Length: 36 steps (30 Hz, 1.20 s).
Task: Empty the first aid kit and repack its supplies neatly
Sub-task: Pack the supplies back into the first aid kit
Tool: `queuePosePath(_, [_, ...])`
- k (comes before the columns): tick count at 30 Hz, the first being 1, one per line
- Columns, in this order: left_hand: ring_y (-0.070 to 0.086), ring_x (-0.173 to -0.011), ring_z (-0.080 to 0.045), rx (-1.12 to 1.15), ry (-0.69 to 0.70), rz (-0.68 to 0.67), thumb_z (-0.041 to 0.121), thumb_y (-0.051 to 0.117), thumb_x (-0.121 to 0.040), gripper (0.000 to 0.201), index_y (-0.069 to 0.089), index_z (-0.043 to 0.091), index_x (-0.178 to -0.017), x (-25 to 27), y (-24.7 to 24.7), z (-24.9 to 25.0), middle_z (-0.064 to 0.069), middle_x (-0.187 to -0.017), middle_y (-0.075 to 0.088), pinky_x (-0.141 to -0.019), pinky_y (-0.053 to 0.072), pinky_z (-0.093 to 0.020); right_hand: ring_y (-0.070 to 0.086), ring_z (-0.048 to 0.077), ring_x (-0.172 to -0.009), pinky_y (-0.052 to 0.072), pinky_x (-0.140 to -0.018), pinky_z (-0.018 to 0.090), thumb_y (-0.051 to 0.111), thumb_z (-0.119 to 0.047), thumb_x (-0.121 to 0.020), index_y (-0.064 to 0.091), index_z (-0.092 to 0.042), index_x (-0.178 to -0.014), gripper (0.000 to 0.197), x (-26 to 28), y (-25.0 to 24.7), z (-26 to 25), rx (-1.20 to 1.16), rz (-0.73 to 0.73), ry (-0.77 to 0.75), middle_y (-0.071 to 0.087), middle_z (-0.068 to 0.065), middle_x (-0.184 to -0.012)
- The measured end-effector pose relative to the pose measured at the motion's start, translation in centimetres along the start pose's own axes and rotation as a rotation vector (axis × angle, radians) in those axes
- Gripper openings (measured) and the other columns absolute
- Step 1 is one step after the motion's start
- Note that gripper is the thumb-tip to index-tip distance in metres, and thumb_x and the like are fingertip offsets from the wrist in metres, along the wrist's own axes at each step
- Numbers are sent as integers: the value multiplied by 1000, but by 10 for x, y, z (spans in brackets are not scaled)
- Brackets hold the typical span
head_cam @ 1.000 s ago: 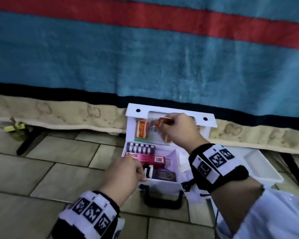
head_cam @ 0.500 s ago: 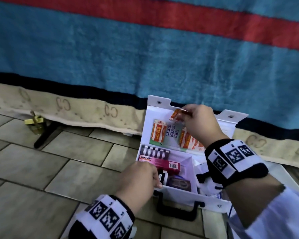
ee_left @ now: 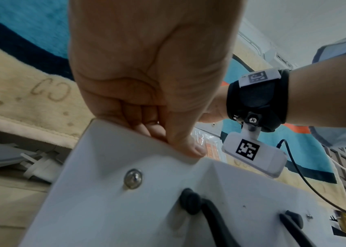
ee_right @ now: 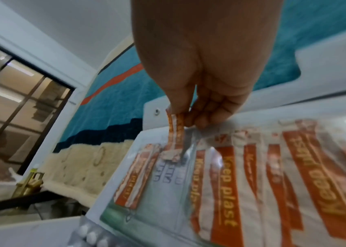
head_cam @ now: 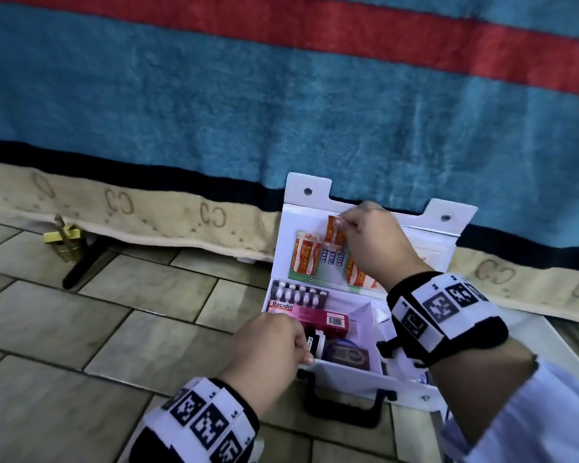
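Observation:
A white first aid kit (head_cam: 348, 369) stands open on the floor, its lid (head_cam: 425, 228) upright against the blanket. My right hand (head_cam: 365, 235) pinches an orange-and-white plaster strip (ee_right: 175, 133) at the top of the lid's clear pocket, where more plasters (ee_right: 226, 192) sit. My left hand (head_cam: 274, 342) grips the kit's front left rim (ee_left: 142, 150), thumb inside. In the box lie a pink Bacidin carton (head_cam: 315, 315), a blister pack of white pills (head_cam: 298, 294) and a dark pouch (head_cam: 346, 354).
A blue, red and cream blanket (head_cam: 281, 111) hangs behind the kit. The floor is tiled (head_cam: 97, 329). A brass padlock (head_cam: 66, 243) lies at the left by a black leg. A white tray (head_cam: 559, 349) lies behind my right forearm. The kit's black handle (head_cam: 341, 406) faces me.
The view has shifted, so the kit sits further right. My right hand has carried the plaster strip from above the lid down to the pocket's top. My left hand keeps its hold.

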<state>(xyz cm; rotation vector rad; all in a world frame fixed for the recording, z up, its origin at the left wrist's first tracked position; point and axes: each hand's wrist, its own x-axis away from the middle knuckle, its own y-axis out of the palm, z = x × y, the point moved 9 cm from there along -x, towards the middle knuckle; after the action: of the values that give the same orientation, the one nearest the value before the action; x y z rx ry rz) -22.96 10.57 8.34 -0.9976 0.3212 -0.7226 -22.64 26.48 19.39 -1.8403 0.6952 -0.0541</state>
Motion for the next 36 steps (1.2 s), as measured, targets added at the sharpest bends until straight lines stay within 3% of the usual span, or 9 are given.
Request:
queuePosePath(3, [60,-77,-7,9,5,-2,34,70,-78,7,72,27,-81,0,0,0,8,-84,72,-66,45,-19,64,23,-90,48,-81,23,54,-15,-94,74,-14,-99,21,0,0,4,-23,7,33,71,4,-101])
queuePosePath(6, [55,-72,-6,14,3,-2,34,70,-78,7,72,28,-80,1,0,0,8,-83,72,-66,44,-19,63,25,-100,47,-94,32,55,-10,-90,75,-18,-99,23,-3,-4,0,65,27,-8,72,2,-106])
queuePosePath(11, [54,-71,-6,16,-4,3,34,70,-79,6,72,28,-79,2,-2,1,9,-81,71,-66,45,-20,63,24,-98,41,-99,35,60,-11,-86,74,-26,-95,23,-8,-3,-8,232,-7,-71,74,-1,-97])
queuePosePath(16, [48,-60,2,26,8,2,30,67,-81,7,73,26,-80,1,-1,1,13,-62,63,-56,38,-17,51,22,-106,29,-96,36,53,-11,-90,71,-33,-102,31,-9,-2,-9,365,-41,-128,71,-5,-105])
queuePosePath(23, [55,-73,-4,12,2,5,32,70,-78,6,73,27,-81,1,-1,1,8,-82,72,-66,44,-19,49,20,-115,29,-95,36,64,-31,-85,63,-28,-112,27,-3,-4,-10,324,-9,-113,64,-4,-116])
queuePosePath(28, [53,-68,-5,7,-16,10,34,71,-77,7,73,27,-80,1,-1,1,8,-81,72,-57,37,-19,52,21,-109,25,-91,32,56,-11,-89,64,-25,-110,27,-3,2,-15,329,25,-164,68,0,-109])
queuePosePath(32, [50,-64,-2,1,-19,22,33,71,-78,8,73,26,-80,0,-1,0,9,-69,64,-55,36,-19,54,22,-108,22,-91,33,47,0,-84,52,-22,-120,43,3,8,-19,349,0,-182,68,2,-107])
queuePosePath(34, [52,-67,-4,0,-24,26,34,72,-78,8,73,26,-80,0,-1,0,9,-70,64,-58,37,-19,56,23,-105,25,-93,35,47,0,-82,51,-20,-119,43,3,9,-19,365,-3,-175,69,2,-104])
queuePosePath(36, [54,-70,-6,0,-30,26,34,72,-77,9,72,26,-80,0,-1,0,8,-76,68,-61,39,-19,56,21,-103,26,-91,35,53,-12,-88,57,-22,-110,25,1,7,-20,374,0,-173,69,0,-99])
